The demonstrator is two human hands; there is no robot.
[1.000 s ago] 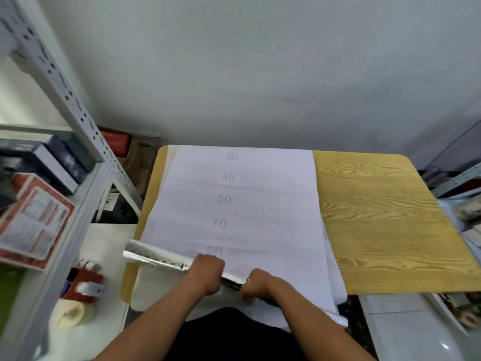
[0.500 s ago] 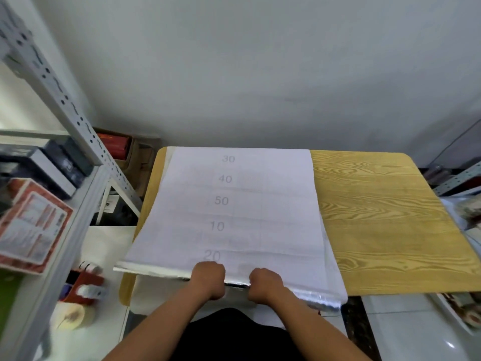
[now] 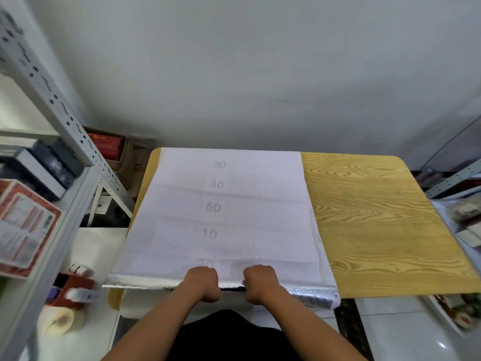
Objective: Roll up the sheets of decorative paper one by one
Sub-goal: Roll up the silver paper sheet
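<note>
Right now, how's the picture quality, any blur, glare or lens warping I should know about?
Head view: wide-angle warping bows the shelf upright and table edges; soft blur smears the left shelf clutter; light is flat and even, with glints only on the silvery rolled edge of the paper sheet; both hands, left hand and right hand, look sharp.

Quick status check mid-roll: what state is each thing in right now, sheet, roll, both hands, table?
Decorative paper sheet: mostly flat, white gridded backing up, near edge rolled.
Rolled edge: thin silver roll at the table's near edge.
Left hand: fingers curled on the roll.
Right hand: fingers curled on the roll.
Wooden table: right part uncovered.
</note>
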